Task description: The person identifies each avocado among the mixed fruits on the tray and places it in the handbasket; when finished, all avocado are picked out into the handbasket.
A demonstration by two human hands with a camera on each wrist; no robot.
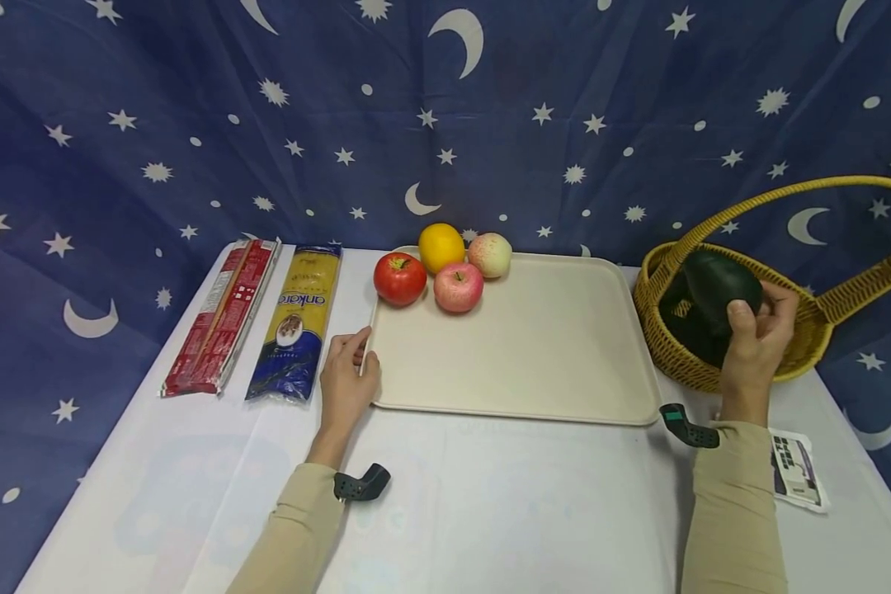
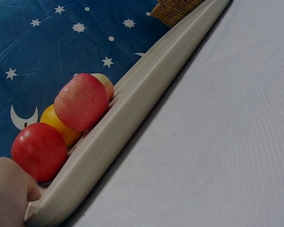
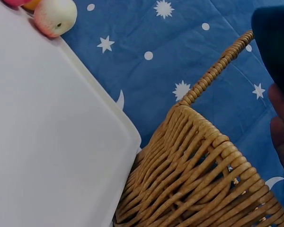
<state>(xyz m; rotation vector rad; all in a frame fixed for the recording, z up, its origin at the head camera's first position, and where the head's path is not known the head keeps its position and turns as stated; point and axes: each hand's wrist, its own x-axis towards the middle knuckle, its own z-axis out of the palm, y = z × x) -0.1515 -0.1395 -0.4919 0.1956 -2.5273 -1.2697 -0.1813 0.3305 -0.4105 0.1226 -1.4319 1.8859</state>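
My left hand (image 1: 346, 381) holds the left edge of the beige tray (image 1: 549, 346), its thumb at the rim. At the tray's far left sit a red tomato (image 1: 399, 280), an orange (image 1: 441, 247), a pink apple (image 1: 458, 288) and a pale peach (image 1: 490, 255). Over the wicker basket (image 1: 664, 351), my right hand (image 1: 759, 346) grips a smooth dark green fruit or vegetable (image 1: 720, 289), thumb on its near side; its exact kind I cannot tell. More dark shapes lie below it inside the basket. In the right wrist view, the dark green piece (image 3: 277, 47) is above the basket rim.
A red pasta packet (image 1: 221, 322) and a blue and yellow one (image 1: 297, 322) lie left of the tray. The basket's tall handle (image 1: 780, 190) arches over its opening. A white printed packet (image 1: 798, 470) lies beside the right forearm. A starry blue cloth hangs behind.
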